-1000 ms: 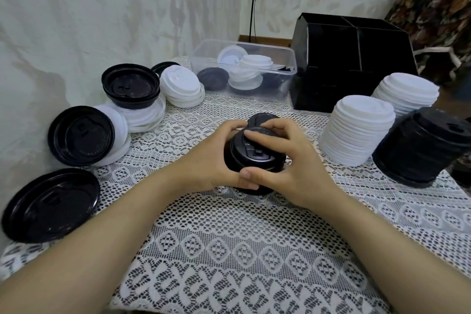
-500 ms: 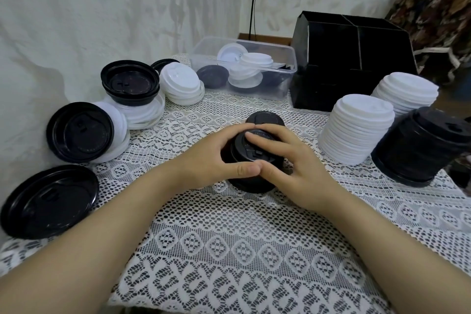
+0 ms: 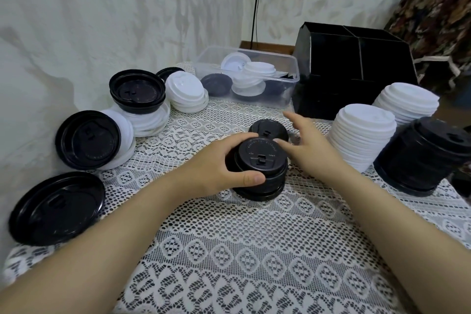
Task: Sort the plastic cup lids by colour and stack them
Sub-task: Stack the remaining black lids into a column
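Our left hand [image 3: 216, 168] grips a short stack of black lids [image 3: 260, 173] while our right hand [image 3: 308, 145] hovers open-fingered just beside it, hands apart, with a white lid stack [image 3: 362, 140] and a tall black lid stack [image 3: 423, 158] further right.

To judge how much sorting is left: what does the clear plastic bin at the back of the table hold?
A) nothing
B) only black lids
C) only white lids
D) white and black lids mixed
D: inside the clear plastic bin, several white lids lie next to at least one black lid, so both colours are mixed there.
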Demonstrator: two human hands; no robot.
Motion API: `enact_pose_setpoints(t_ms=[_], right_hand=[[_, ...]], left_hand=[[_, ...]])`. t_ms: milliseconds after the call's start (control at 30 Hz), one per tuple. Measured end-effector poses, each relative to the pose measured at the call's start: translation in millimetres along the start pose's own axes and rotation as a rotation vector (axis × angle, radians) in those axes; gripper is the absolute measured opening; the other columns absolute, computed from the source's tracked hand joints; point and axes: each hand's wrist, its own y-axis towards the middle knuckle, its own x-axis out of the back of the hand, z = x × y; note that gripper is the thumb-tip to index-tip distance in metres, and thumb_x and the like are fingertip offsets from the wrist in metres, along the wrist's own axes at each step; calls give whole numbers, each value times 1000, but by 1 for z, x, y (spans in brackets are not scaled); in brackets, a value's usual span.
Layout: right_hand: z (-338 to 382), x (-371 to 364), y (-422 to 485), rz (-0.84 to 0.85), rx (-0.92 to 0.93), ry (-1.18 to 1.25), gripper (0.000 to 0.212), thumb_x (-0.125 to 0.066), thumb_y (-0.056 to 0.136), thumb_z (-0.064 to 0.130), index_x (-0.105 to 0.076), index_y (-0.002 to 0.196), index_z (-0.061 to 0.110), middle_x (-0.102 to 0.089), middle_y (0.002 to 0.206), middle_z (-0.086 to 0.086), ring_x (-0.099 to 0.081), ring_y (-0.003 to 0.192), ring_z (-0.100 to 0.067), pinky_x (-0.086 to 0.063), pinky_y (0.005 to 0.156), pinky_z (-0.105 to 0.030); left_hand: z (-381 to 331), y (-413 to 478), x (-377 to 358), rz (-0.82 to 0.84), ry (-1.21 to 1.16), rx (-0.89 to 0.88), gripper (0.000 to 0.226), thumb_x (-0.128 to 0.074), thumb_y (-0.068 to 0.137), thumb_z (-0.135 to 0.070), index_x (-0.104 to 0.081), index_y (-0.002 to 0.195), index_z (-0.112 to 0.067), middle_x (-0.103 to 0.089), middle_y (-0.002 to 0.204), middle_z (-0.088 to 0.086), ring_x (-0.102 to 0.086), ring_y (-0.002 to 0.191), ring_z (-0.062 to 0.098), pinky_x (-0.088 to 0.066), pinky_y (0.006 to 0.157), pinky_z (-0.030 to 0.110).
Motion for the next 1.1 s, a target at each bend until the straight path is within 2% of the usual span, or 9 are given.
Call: enact_pose_setpoints(t_ms=[67, 200, 433, 500, 600, 700, 800, 900, 1100], right_hand=[[0, -5, 9, 39, -12, -56, 77, -72, 86, 31, -31, 151, 18, -33, 154, -5, -29, 143, -21, -26, 116, -34], [4, -11, 22, 35, -19, -130, 82, -77, 80, 33, -35, 149, 17, -39, 149, -8, -33, 139, -26, -29, 115, -40], [3, -10, 23, 39, 14, -107, 70, -77, 80, 30, -47, 142, 15, -44, 136, -6, -44, 127, -21, -31, 103, -24], [3, -7, 20, 11, 41, -11, 66, -79, 79, 29, -53, 138, 15, -50, 131, -1, -48, 123, -16, -34, 100, -21], [10, 3, 10, -78, 110, 341, 56, -81, 77, 21, -60, 129, 19, -59, 126, 6, -56, 116, -6, -43, 102, -24], [23, 14, -6, -43, 225, 503, 53, -81, 75, 17, -61, 124, 22, -59, 127, 9, -58, 117, -2, -46, 100, -24], [30, 15, -23, 58, 342, 468, 60, -87, 68, 28, -60, 123, 25, -55, 132, 3, -55, 123, -6, -44, 104, -26], [24, 8, -33, 92, 382, 329, 58, -76, 66, 46, -57, 121, 40, -51, 135, 4, -49, 129, -10, -41, 110, -39], [17, 2, -40, 102, 369, 250, 57, -72, 66, 53, -53, 120, 50, -48, 137, 12, -44, 132, -6, -40, 110, -40]], left_hand=[[-1, 0, 0, -2, 0, -5, 87, -77, 61, -55, -47, 138, -28, -61, 125, -13, -56, 119, 4, -43, 106, 38], [-1, 0, 0, -3, -6, -6, 87, -77, 61, -54, -47, 138, -27, -61, 125, -13, -56, 118, 3, -43, 106, 37], [-2, -1, 0, -4, -17, -5, 86, -78, 62, -51, -46, 139, -28, -62, 124, -15, -56, 117, 1, -44, 105, 33], [-2, -1, 0, -6, -18, -8, 83, -80, 64, -48, -47, 138, -28, -62, 123, -15, -57, 116, 1, -44, 105, 33], [-3, -1, 0, 1, -43, -9, 77, -80, 68, -39, -47, 137, -28, -63, 122, -14, -57, 115, 1, -44, 104, 32], [-3, -1, -1, -6, -57, -8, 81, -81, 65, -45, -47, 137, -28, -64, 122, -14, -58, 116, 1, -45, 104, 30], [-3, -1, 0, -7, -99, 16, 71, -86, 64, -38, -52, 127, -34, -68, 116, -15, -62, 110, 1, -49, 95, 22], [-5, -1, 1, 6, -152, 19, 68, -88, 63, -24, -55, 121, -32, -69, 112, -17, -63, 106, 1, -49, 86, 16], [-4, -2, 3, 34, -218, 20, 84, -85, 61, -14, -48, 136, -21, -66, 122, -3, -61, 114, 9, -49, 99, 29]])
